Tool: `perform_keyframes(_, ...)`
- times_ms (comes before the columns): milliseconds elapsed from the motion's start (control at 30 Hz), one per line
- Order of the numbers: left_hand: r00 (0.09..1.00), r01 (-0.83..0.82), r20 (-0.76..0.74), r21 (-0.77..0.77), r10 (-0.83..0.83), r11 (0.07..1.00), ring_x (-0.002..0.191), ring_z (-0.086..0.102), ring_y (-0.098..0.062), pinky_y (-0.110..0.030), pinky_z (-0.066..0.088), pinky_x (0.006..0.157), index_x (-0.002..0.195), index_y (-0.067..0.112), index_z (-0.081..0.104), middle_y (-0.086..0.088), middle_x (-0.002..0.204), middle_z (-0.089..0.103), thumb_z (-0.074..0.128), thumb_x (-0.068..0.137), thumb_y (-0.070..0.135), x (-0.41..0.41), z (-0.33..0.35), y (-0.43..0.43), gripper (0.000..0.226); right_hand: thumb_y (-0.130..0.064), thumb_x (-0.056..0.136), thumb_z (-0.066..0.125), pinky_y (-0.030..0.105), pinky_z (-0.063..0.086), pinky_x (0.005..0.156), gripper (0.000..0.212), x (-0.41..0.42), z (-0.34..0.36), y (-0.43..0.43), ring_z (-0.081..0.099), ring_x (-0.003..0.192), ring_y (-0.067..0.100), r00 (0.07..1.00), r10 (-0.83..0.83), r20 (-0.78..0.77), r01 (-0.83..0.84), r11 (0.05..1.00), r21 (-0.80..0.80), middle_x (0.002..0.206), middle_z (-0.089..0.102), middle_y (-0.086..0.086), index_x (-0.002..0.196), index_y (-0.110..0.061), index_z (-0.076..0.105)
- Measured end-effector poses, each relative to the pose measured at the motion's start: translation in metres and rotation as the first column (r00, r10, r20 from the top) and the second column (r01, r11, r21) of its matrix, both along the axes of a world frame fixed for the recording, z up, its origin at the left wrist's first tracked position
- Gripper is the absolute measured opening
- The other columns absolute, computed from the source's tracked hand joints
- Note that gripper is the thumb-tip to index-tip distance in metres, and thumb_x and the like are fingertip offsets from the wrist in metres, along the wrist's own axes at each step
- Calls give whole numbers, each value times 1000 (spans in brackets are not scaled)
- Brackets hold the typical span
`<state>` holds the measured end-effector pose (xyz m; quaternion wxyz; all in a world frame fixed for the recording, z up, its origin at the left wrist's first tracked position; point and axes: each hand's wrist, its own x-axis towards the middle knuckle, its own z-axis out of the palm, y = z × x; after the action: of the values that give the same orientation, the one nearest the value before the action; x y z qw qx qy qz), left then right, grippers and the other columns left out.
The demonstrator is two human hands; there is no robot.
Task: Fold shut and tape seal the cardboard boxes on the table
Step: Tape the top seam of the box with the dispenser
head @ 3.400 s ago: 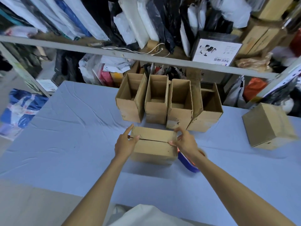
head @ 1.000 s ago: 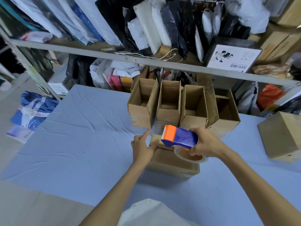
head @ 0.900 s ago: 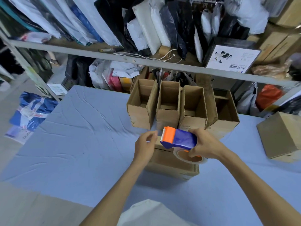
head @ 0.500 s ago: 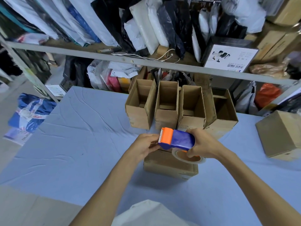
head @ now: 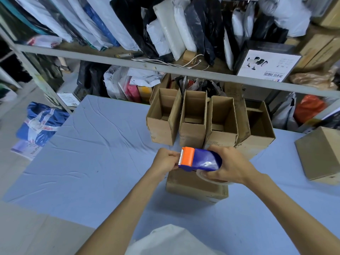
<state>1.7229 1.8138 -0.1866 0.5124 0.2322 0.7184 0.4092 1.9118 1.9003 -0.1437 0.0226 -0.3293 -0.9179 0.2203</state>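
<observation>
Hovering above the folded box on the tabletop, the right hand grips the tape dispenser round its blue body; the left hand, fingers curled, pinches its orange toothed end. Seconds ago both hands pressed the box flaps, dispenser lying beside. Six boxes: this one, four open boxes in a row behind, one shut box far right; one dispenser

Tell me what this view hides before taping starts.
Head view only.
Closed box top seam: covered by the tape dispenser and right hand.
Left hand grip: whether it pinches tape at the orange blade is too small to tell.
Box at right: cut off by the frame edge.
Tape roll: mostly behind the right hand.
</observation>
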Motion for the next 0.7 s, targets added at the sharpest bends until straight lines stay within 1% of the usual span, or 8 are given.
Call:
perform_keyframes(167,991,9,-131,-17,-12,1000,85,62,-10,-16,49,61,103,14,64,4,89,64,62,94,25,1,-3,-2,14,-58,67,78,4,39,65,65,-2,10,2,55,78,1,998,59,27,-58,997,-42,99,61,-19,117,-29,50)
perform_keyframes(267,984,12,-179,-14,-14,1000,83,63,-11,-17,48,60,92,18,61,9,80,61,62,93,26,1,-4,-2,8,-64,67,74,15,51,71,66,-5,11,-1,59,84,4,995,89,38,-88,996,-19,101,64,-17,117,-29,50)
perform_keyframes(333,969,1,-248,-22,-6,1000,78,62,-9,-19,50,61,87,13,63,7,77,61,62,94,23,-5,-6,-2,12,-65,67,73,17,53,73,65,-4,12,-1,60,87,5,995,91,44,-90,996,-7,103,65,-16,117,-29,49)
perform_keyframes(400,953,-40,-302,-48,24,998,71,60,-7,-28,54,66,81,2,68,1,74,62,61,92,13,-16,-9,-5,18,-64,69,72,12,50,71,64,0,14,0,58,87,4,995,84,51,-84,996,-4,105,65,-17,117,-29,48)
perform_keyframes(467,948,-74,-314,-54,54,996,69,61,-9,-33,56,72,78,-4,70,-4,72,63,60,89,5,-27,-14,-9,18,-66,69,71,5,42,68,65,5,18,-1,55,85,1,993,94,75,-96,995,19,106,64,-17,118,-30,48)
perform_keyframes(567,959,-66,-281,-61,46,996,73,63,-10,-28,53,69,70,4,69,-1,71,65,58,86,-1,-32,-16,-13,21,-67,70,69,3,34,62,66,6,18,-2,51,85,1,985,113,128,-124,990,74,108,64,-16,120,-31,47)
perform_keyframes(633,972,-70,-230,-75,51,995,77,64,-12,-31,55,77,70,8,67,-2,74,66,58,88,-2,-32,-21,-15,22,-67,71,68,3,33,62,67,1,15,-3,54,91,3,981,113,157,-125,989,74,113,64,-15,123,-30,46)
perform_keyframes(700,978,-68,-204,-87,50,994,76,62,-15,-27,52,75,73,7,65,-5,75,64,57,89,-3,-34,-25,-16,21,-66,73,68,6,37,66,68,-2,9,-3,57,102,7,977,108,183,-123,989,76,118,62,-14,126,-29,45)
